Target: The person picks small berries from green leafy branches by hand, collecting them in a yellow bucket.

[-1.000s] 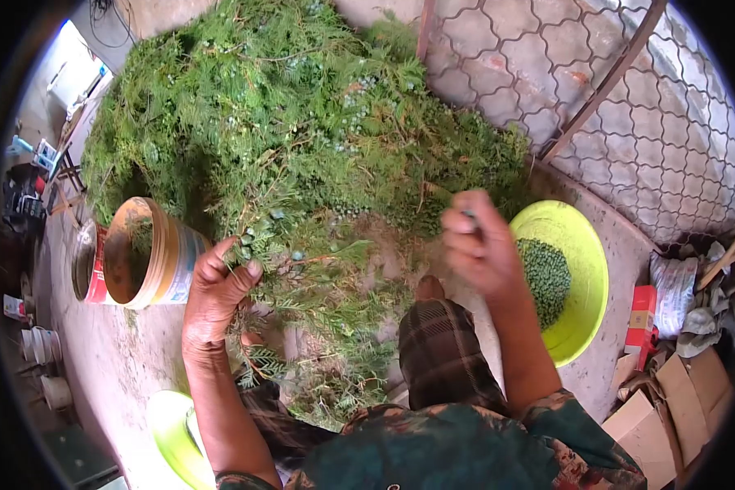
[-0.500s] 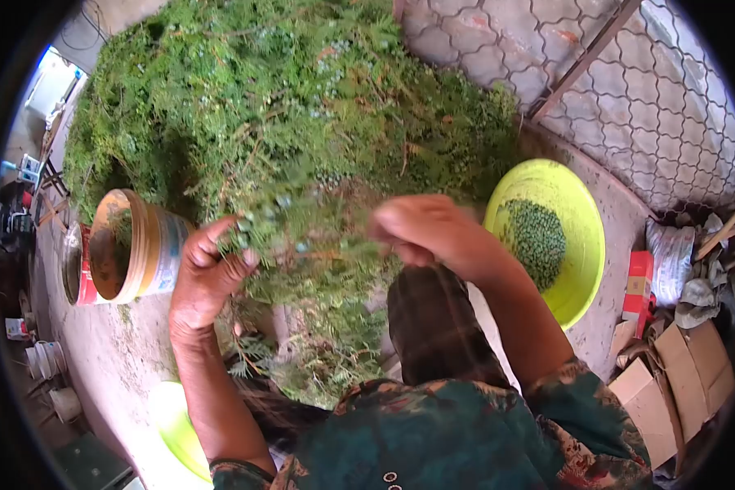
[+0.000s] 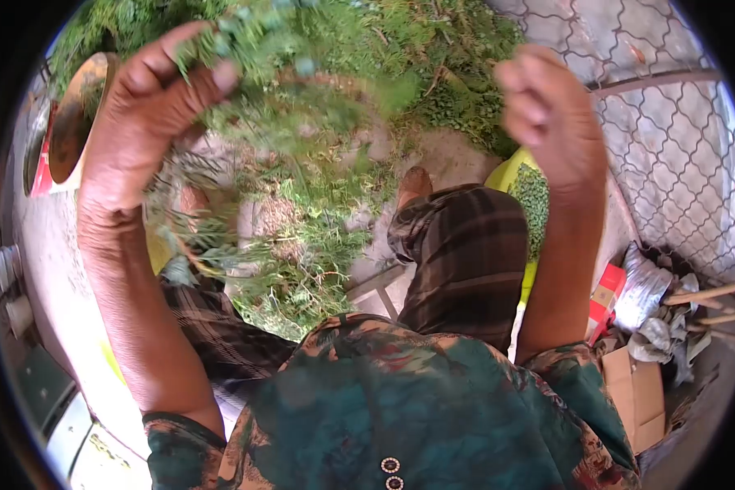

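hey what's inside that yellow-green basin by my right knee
The yellow-green basin holds a heap of small green berries. The right forearm and knee cover most of the basin, so the rest is hidden.

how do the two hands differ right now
The left hand grips a green leafy sprig between fingers and thumb; the right hand is curled into a loose fist with no sprig showing in it. The left hand is up beside the brown bucket; the right hand is above the yellow-green bowl of green berries. Both are raised, backs toward the camera.
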The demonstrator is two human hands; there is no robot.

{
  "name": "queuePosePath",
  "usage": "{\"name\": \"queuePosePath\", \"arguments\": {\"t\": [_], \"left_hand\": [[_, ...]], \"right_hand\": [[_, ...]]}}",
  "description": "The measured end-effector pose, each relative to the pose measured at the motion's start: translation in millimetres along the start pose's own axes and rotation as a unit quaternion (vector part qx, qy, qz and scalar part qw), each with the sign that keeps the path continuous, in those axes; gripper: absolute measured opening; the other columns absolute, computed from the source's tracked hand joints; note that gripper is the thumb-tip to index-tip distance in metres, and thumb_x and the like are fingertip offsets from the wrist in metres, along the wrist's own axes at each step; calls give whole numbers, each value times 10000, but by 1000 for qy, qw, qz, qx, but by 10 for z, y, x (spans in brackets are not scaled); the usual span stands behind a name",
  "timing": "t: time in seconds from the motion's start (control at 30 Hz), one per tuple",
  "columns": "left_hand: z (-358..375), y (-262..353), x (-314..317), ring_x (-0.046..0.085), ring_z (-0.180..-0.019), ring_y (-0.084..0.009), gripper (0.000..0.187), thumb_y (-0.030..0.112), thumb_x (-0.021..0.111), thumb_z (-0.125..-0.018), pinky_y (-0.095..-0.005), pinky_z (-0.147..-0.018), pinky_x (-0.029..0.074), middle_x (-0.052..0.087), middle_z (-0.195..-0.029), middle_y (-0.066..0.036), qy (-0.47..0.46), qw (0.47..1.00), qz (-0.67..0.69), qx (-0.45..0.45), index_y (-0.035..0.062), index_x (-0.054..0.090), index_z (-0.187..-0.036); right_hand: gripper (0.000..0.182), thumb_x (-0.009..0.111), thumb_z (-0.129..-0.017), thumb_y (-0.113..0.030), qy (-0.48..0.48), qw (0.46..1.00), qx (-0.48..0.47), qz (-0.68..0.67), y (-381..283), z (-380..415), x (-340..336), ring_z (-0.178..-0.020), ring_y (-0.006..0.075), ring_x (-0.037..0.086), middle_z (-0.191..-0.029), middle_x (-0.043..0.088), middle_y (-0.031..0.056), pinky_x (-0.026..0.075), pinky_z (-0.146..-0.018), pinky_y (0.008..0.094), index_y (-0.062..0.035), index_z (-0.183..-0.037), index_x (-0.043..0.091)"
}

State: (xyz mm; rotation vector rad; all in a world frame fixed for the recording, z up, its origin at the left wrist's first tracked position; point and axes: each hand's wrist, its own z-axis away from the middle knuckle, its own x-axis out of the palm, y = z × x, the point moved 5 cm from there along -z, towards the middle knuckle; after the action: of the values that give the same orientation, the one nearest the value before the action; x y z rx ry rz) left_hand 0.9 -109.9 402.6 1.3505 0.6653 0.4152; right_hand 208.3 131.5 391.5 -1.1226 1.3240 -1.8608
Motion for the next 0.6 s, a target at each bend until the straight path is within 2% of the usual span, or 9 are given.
{"name": "queuePosePath", "arguments": {"t": [0.07, 0.1, 0.2, 0.27, 0.3, 0.37, 0.43, 0.53, 0.6], "left_hand": [[-27, -43, -27, 523, -664, -11, 299, 143, 703, -781, -166, -535, 329, 640, -784, 39, 52, 997, 65, 1, 109, 628, -1068], [-37, -68, -57, 561, -730, -49, 349, 149, 703, -781, -181, -603, 396, 651, -852, 10, 70, 996, 49, -4, 94, 607, -1112], [-65, -91, 37, 597, -835, -96, 390, 181, 708, -778, -218, -673, 471, 662, -943, -16, 94, 995, 39, 3, 83, 600, -1140], [-75, 60, 213, 587, -618, -95, 464, 32, 702, -770, -163, -595, 481, 647, -806, -31, 69, 987, 138, 38, 11, 496, -1185], [5, 145, 268, 597, -701, -88, 410, 73, 708, -774, -194, -661, 481, 638, -755, -6, 61, 989, 131, -7, 9, 534, -1140], [12, 30, 323, 575, -643, -78, 384, 73, 713, -769, -188, -604, 470, 629, -727, 1, 89, 987, 131, 32, 8, 548, -1109], [-6, 4, 281, 552, -585, -68, 357, 72, 717, -764, -183, -546, 459, 621, -699, 8, 118, 982, 131, 70, 7, 563, -1078], [-87, 60, 284, 533, -540, -64, 385, 44, 708, -765, -179, -505, 450, 617, -672, 6, -98, 982, 162, -25, 21, 544, -1112], [2, 61, 188, 565, -609, -82, 407, 62, 696, -782, -191, -557, 466, 629, -715, -10, -81, 983, 162, -15, 33, 527, -1151]], "right_hand": [[149, 505, -881, -125, 48, 993, -11, -109, -108, 41, -70, -569, 71, 482, -821, 555, 58, 390, -408, 216, -18, -960, 571], [204, 453, -910, -93, 24, 994, -15, -101, -144, 66, -5, -624, 49, 430, -997, 453, 118, 432, -458, 202, 57, -1046, 476], [151, 506, -890, -135, -38, 988, 56, -136, -47, 69, 334, -602, 57, 477, -890, 544, 68, 398, -406, 187, -13, -967, 552], [141, 543, -879, -181, -46, 990, 116, -70, 195, 119, 477, -607, 34, 465, -917, 543, 45, 348, -373, 169, -47, -923, 550], [182, 540, -887, -221, -36, 989, 144, -9, 301, 133, 567, -598, 41, 469, -910, 549, 43, 341, -374, 166, -49, -946, 553], [223, 536, -894, -261, -26, 983, 175, 53, 446, 147, 736, -590, 47, 472, -904, 555, 42, 335, -376, 163, -51, -968, 555], [339, 497, -910, -352, 3, 976, 181, -118, 523, 153, 852, -563, 81, 486, -868, 569, 46, 345, -389, 187, -39, -1030, 547], [432, 435, -925, -420, 4, 973, 177, -150, 581, 111, 885, -551, 119, 498, -839, 572, 45, 364, -411, 220, -28, -1073, 536], [441, 428, -927, -427, -31, 973, 200, -111, 598, 107, 873, -538, 118, 492, -829, 569, 50, 367, -411, 225, -25, -1073, 532]]}}
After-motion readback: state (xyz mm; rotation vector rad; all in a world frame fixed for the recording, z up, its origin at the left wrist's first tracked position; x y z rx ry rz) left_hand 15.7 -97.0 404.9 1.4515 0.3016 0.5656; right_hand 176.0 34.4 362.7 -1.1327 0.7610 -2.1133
